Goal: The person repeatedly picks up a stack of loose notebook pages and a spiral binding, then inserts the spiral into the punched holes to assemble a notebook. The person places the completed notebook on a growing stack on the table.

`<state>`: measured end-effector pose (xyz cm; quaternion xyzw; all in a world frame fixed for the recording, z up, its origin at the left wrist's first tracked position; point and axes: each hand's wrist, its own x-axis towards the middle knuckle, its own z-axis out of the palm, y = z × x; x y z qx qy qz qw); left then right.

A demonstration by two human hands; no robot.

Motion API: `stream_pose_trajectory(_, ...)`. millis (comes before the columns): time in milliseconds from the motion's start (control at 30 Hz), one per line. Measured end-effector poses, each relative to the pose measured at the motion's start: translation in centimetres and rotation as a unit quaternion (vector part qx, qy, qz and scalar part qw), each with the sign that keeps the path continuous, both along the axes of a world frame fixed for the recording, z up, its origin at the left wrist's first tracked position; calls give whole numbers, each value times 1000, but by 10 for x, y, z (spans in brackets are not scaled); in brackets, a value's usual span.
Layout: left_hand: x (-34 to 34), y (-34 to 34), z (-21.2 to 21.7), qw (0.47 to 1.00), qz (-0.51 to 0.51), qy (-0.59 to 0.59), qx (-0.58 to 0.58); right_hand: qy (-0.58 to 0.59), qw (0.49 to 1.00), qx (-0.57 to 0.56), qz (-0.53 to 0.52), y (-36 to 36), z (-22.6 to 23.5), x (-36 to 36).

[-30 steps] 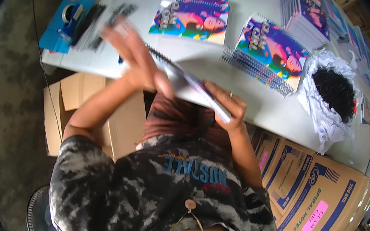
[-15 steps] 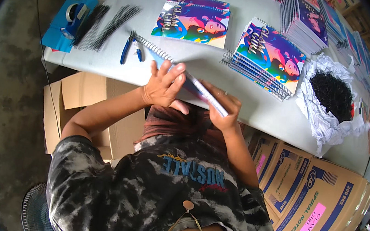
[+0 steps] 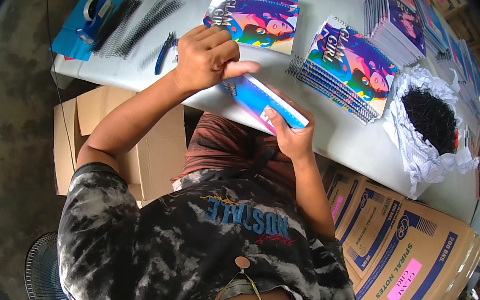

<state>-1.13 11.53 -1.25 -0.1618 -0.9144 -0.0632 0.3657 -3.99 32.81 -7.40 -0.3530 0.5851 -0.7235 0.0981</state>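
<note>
My right hand (image 3: 292, 135) is closed round the lower right end of a notebook (image 3: 260, 103), thumb on its blue cover. The notebook is held tilted at the table's near edge, and its white edge shows a row of punched holes. My left hand (image 3: 208, 59) is raised over the notebook's far left end, fingers curled in and thumb stretched toward the punched edge. Whatever those curled fingers hold, if anything, is hidden. Just left of that hand lie blue-handled pliers (image 3: 163, 59), partly covered by my wrist. Farther left are loose dark spiral coils (image 3: 147, 29).
A tape dispenser (image 3: 94, 17) lies on a blue sheet (image 3: 70, 33). Colourful spiral notebooks (image 3: 261, 24) lie behind my hands, with another stack (image 3: 352, 68) to the right. Crumpled white wrapping (image 3: 405, 149) holds black wire scraps (image 3: 429, 118). Cardboard boxes (image 3: 159, 152) stand below.
My left hand has moved up and away, its spread fingers now curled. The notebook has turned so its blue cover shows, still in my right hand. The coil seen at its far end is no longer visible.
</note>
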Motion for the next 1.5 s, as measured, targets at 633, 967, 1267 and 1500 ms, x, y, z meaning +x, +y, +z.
stream_pose_trajectory(633, 0, -9, -24, 991, 79, 108, 6, 185, 979, 21, -84, 2, -7, 0)
stream_pose_trajectory(967, 5, -2, 32, 979, -8, -195, -66, 12, 996, 18, -88, 14, -9, -18)
stream_pose_trajectory(1267, -10, 1, 68, 890, -48, -438, 116, 73, 995, 27, -57, 16, -3, -19)
stream_pose_trajectory(1500, -5, 4, 65, 938, -63, -341, -23, 52, 996, 49, -57, 18, 1, -19)
